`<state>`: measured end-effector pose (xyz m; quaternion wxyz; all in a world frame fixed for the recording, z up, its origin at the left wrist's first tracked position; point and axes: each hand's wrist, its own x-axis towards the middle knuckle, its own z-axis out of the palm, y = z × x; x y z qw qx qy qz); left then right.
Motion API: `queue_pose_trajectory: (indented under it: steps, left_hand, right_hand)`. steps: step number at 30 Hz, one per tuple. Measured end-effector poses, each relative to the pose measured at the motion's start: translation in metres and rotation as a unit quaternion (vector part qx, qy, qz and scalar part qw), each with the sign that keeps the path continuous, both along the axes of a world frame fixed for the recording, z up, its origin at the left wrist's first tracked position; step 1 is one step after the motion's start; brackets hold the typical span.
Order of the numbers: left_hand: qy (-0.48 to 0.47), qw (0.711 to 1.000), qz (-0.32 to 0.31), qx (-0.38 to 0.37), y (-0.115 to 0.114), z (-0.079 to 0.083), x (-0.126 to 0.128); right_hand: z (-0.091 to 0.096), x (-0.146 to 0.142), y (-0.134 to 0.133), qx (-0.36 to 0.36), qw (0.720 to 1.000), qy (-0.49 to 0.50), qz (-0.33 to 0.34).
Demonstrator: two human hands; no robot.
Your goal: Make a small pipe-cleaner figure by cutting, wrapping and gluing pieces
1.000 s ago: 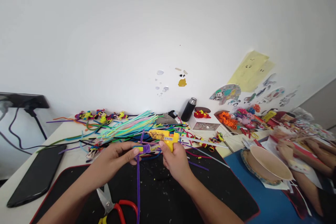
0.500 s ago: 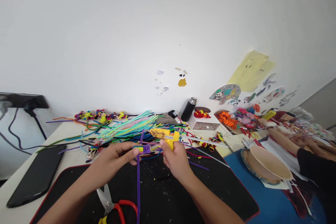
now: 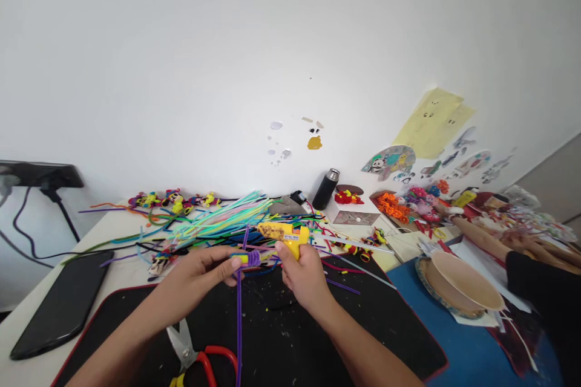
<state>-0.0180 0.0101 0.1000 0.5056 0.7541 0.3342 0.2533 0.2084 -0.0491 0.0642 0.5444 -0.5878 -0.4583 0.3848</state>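
Between the thumb and fingers of my left hand is a small coiled pipe cleaner piece, purple with a yellow part. A long purple pipe cleaner runs up and down beside it, passing by my fingertips. My right hand is wrapped round the handle of a yellow glue gun, whose stained nozzle end points left, just above the coil. Whether the nozzle touches the purple strand I cannot tell. Red-handled scissors lie with blades apart on the black mat below my left forearm.
Behind my hands lies a heap of colourful pipe cleaners. A black phone is at the left, a black flask and white box at the back. To the right are a bowl and another person's arm.
My hands, the coil and the glue gun hold nearly the same position. At the right, the other person's arm and sleeve have shifted slightly to the left.
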Motion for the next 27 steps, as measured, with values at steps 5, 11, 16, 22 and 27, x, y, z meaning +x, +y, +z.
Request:
queue_pose_trajectory:
  steps: [5,11,16,22,27]
  left_hand:
    - [0.005,1.000,-0.002,-0.003,-0.0011,0.0018,0.0004]
    - [0.026,0.999,0.007,0.025,-0.0003,0.0032,-0.0008]
    - [0.029,0.999,0.011,0.020,0.0009,0.0017,-0.0011]
    - [0.020,1.000,0.005,0.004,0.0022,-0.0005,-0.0017]
    - [0.020,1.000,0.008,0.004,0.0020,0.0006,-0.0015]
  right_hand:
    - [0.0016,-0.0012,-0.0005,-0.006,1.000,0.016,0.002]
    - [-0.0028,0.0008,-0.0001,-0.009,1.000,0.004,-0.003]
    - [-0.0022,0.0005,-0.0027,-0.019,0.999,-0.027,-0.007]
    - [0.0012,0.0001,-0.0059,-0.017,0.999,-0.038,0.009]
    - [-0.0051,0.0018,-0.0063,-0.015,0.999,-0.053,0.000]
